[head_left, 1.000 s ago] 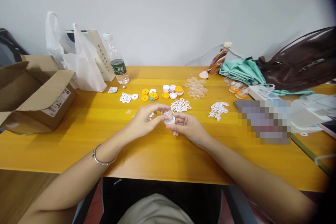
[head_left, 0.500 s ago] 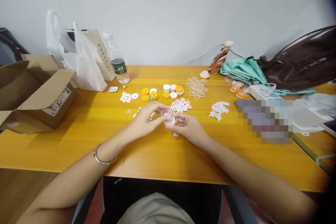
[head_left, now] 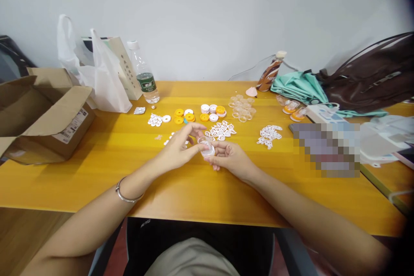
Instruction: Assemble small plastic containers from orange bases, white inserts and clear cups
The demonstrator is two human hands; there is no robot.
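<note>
Between my hands is a small clear plastic cover (head_left: 203,141) with a white round piece (head_left: 208,152) at its lower end, tilted. My right hand (head_left: 231,157) is closed on this small assembly, gripping its lower right side. My left hand (head_left: 181,144) has its thumb against the clear cover, while its index finger is raised above the rim, apart from it. What sits inside the cover is too small to make out. Just beyond the hands lies a heap of white leaf-shaped cutout pieces (head_left: 221,130), partly behind my fingers.
Farther back are orange and white discs (head_left: 189,117), clear covers (head_left: 242,108) and small white parts (head_left: 155,119). More white cutouts (head_left: 270,136) lie right, near a blurred flat object (head_left: 330,151). A cardboard box (head_left: 45,116) and water bottle (head_left: 147,79) stand left; a bag (head_left: 368,73) lies right.
My left index finger has lifted away from the clear cover's rim. The held assembly has shifted very slightly left and down. My right hand keeps its grip.
</note>
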